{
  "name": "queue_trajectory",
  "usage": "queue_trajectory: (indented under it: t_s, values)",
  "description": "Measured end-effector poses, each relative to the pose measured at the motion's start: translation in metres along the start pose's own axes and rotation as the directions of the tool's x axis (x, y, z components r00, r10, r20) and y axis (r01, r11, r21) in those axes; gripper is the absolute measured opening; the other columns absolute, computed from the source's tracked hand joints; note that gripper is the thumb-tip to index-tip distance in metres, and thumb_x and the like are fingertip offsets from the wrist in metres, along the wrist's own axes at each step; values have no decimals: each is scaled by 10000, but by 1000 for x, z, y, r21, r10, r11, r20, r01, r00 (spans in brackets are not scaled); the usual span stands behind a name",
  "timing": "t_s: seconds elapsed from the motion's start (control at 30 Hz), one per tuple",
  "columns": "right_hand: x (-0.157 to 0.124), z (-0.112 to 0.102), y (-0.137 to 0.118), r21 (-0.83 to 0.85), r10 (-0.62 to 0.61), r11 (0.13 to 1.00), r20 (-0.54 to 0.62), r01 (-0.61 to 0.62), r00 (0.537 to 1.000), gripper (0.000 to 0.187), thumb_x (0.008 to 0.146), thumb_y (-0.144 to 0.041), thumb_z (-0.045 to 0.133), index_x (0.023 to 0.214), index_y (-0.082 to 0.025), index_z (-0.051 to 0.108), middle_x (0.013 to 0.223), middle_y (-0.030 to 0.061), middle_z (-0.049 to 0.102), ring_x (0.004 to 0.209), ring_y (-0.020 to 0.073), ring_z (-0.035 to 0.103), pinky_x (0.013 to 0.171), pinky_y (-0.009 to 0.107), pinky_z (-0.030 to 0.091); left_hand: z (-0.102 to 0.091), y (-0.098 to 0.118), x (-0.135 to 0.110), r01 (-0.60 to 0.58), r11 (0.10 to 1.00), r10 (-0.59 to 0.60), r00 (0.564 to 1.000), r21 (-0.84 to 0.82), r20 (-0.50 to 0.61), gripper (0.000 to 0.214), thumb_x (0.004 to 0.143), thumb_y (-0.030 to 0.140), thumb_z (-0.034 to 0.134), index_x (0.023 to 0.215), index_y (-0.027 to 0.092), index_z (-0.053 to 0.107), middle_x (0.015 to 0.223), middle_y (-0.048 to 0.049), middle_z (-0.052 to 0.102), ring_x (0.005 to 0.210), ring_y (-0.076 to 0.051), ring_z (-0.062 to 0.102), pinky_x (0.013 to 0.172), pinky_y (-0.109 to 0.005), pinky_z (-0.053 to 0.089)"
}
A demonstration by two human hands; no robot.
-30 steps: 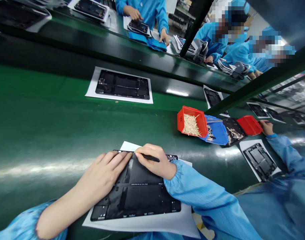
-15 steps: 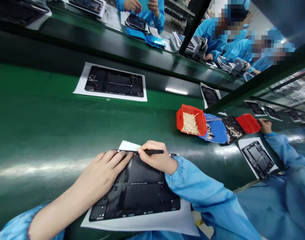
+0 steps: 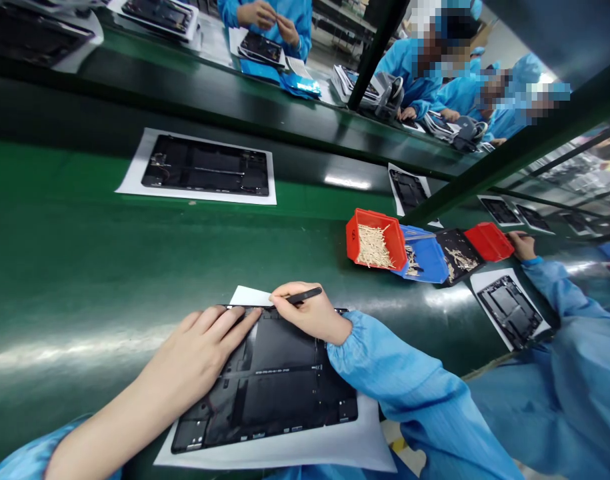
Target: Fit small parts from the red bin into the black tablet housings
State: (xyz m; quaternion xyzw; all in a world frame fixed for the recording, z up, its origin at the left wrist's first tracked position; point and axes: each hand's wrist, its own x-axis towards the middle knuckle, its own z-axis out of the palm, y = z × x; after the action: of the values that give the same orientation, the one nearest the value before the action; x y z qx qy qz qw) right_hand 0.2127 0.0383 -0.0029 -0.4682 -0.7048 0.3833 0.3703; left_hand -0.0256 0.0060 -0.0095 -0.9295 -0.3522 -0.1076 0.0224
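Observation:
A black tablet back shell [image 3: 279,383] lies on a white paper sheet [image 3: 305,447] on the green belt in front of me. My left hand [image 3: 197,357] rests flat on the shell's left part, fingers stretched toward its far edge. My right hand [image 3: 309,313] pinches a thin black pen-like tool [image 3: 305,295], with its tip at the shell's far edge near my left fingertips.
Another shell on paper [image 3: 205,170] lies further out on the green conveyor [image 3: 85,267]. A red bin [image 3: 375,240] of pale sticks, a blue bin [image 3: 425,257], a black tray and a second red bin [image 3: 489,241] stand to the right. A co-worker's hand [image 3: 522,245] reaches there. Several people work across the line.
The far shell on paper has drifted left along the belt. My right hand has tilted the tool's free end upward; my left hand stays on the shell.

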Motion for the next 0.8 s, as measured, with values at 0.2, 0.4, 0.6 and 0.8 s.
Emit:
queue_trajectory:
  t_s: [0.2,0.4,0.6,0.8]
  values:
    - [0,-2,-2,-45,-40,998,12,40,999,164,891,-226,598,817,-184,740,825,35,765,738,156,692,708,250,527,0,0,0,15,1000,-15,1000,-16,15,583,897,64,404,1448,219,513,1162,-94,670,929,-249,539,793,-370,392]
    - [1,-3,-1,-71,-35,997,25,36,999,163,895,-228,600,821,-187,739,820,34,763,733,154,687,702,247,516,-2,0,2,-10,1000,10,1000,-9,6,582,881,54,422,1438,192,522,1121,-100,665,939,-258,529,792,-370,388]
    - [0,-1,-1,-65,-18,998,19,20,1000,151,894,-215,603,822,-188,733,820,26,759,728,148,684,693,241,519,-3,1,4,-1,1000,1,1000,2,28,590,874,46,412,1439,183,517,1116,-103,668,910,-255,531,774,-375,380]
    - [-5,3,-2,-115,-172,979,-29,167,985,161,919,-198,587,824,-175,715,815,38,749,730,143,681,729,248,535,-6,6,8,6,998,-8,999,58,31,553,896,61,405,1426,161,526,1086,-107,677,892,-263,531,769,-383,369]
